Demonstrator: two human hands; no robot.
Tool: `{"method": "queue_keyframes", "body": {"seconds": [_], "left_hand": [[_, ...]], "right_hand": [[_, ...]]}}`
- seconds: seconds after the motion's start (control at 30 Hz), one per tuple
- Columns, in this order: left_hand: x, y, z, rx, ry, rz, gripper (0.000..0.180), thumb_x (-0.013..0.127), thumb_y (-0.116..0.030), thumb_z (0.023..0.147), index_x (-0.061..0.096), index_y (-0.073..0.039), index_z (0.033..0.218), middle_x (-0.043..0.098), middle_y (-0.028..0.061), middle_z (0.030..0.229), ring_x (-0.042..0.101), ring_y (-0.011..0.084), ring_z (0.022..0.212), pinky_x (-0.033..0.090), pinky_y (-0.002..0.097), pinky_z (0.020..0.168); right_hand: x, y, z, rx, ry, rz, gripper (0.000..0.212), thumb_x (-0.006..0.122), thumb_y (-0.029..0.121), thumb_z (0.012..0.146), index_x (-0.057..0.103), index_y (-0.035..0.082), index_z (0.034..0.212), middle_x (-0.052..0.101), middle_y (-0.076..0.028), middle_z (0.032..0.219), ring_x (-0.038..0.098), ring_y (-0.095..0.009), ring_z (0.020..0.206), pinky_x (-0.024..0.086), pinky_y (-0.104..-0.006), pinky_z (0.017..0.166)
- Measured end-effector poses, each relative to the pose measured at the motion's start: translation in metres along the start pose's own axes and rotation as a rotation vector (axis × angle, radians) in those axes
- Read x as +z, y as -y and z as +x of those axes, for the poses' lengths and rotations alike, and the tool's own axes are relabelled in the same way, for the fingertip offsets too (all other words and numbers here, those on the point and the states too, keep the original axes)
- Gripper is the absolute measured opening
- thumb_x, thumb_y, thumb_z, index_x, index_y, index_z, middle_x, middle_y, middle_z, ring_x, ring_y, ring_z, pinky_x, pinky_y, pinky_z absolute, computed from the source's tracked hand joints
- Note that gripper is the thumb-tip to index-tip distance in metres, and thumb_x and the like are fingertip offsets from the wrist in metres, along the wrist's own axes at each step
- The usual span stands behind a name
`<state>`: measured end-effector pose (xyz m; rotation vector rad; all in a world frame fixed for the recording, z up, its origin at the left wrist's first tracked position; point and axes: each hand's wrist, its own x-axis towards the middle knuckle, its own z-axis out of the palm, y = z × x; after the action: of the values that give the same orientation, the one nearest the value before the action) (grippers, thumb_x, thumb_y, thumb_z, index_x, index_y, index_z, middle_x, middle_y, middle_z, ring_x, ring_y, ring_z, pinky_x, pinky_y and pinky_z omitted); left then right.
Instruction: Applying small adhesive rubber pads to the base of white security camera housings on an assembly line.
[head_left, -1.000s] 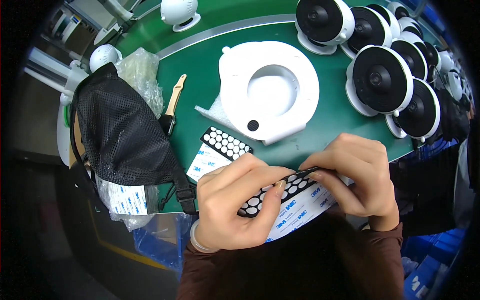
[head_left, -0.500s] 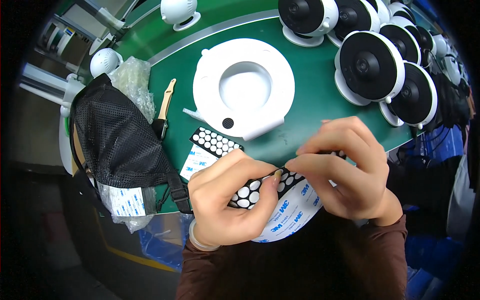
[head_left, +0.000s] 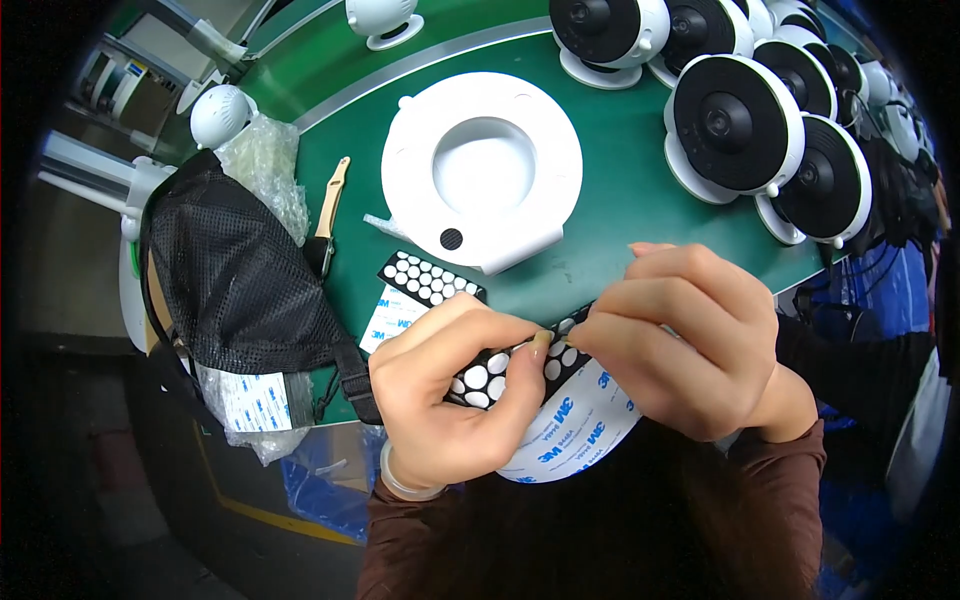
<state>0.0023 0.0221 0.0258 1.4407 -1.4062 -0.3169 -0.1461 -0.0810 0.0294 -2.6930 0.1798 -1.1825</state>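
Observation:
Both hands are on a black sheet dotted with round white spots, its curled white backing carrying blue print. My left hand pinches it from the left between thumb and index finger. At its upper edge my right hand is closed, fingertips pressed together beside the left thumb; whether a small piece lies between them is hidden. Just beyond my left hand, a smaller black strip with white dots lies over a printed white sheet. Farther off rests a round white housing with a deep central recess and one black dot.
On the left sit a black mesh bag, bubble wrap and a brush with a wooden handle. Several white round devices with black faces crowd the right of the green table. Another white device stands at the back.
My right fingers have curled closer together at the sheet's edge, near the left thumb. My left hand keeps its pinch. The whole view has shifted slightly.

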Motion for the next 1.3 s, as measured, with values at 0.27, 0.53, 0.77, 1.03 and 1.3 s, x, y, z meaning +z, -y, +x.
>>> {"method": "queue_keyframes", "body": {"seconds": [0.27,0.53,0.77,1.03,1.3], "left_hand": [[-0.001,0.000,-0.002,0.026,-0.008,0.032,0.011,0.061,0.008,0.062,0.060,0.003,0.072,0.056,0.0093,0.061,0.053,0.0142,0.051,0.039,0.0217,0.047],[0.000,0.004,-0.003,-0.020,-0.114,0.031,0.011,0.062,0.008,0.064,0.061,0.004,0.074,0.057,0.0092,0.064,0.054,0.0153,0.056,0.040,0.0228,0.050],[-0.002,0.031,-0.011,-0.004,-0.239,0.116,0.010,0.065,0.004,0.064,0.066,0.002,0.074,0.052,0.0291,0.112,0.062,0.0165,0.075,0.045,0.0238,0.066],[0.003,0.020,-0.003,0.048,-0.150,0.126,0.013,0.066,0.005,0.065,0.066,0.001,0.078,0.058,0.0208,0.100,0.058,0.0108,0.053,0.042,0.0204,0.049],[0.007,0.024,0.001,0.051,-0.143,0.097,0.012,0.065,0.004,0.068,0.064,0.001,0.080,0.061,0.0117,0.081,0.059,0.0143,0.056,0.043,0.0218,0.048]], "right_hand": [[0.001,-0.006,0.009,0.146,0.087,0.200,0.021,0.071,0.001,0.055,0.061,0.006,0.074,0.056,-0.004,0.072,0.055,-0.022,0.064,0.044,-0.0289,0.054],[0.002,-0.007,0.012,-0.057,0.041,0.010,0.017,0.068,0.004,0.057,0.060,0.007,0.071,0.057,-0.004,0.073,0.057,-0.021,0.067,0.049,-0.0304,0.061],[0.002,-0.031,0.022,0.546,-0.048,0.346,0.005,0.062,0.002,0.077,0.061,-0.002,0.080,0.062,-0.012,0.092,0.060,-0.013,0.080,0.047,-0.0228,0.071],[-0.005,-0.039,0.031,0.710,0.032,0.369,0.010,0.062,0.006,0.079,0.061,-0.003,0.082,0.063,-0.008,0.084,0.059,-0.010,0.077,0.047,-0.0198,0.072],[-0.003,-0.032,0.037,0.838,0.146,0.487,0.012,0.063,0.008,0.078,0.061,-0.003,0.081,0.063,-0.007,0.076,0.060,-0.009,0.072,0.047,-0.0188,0.070]]}}
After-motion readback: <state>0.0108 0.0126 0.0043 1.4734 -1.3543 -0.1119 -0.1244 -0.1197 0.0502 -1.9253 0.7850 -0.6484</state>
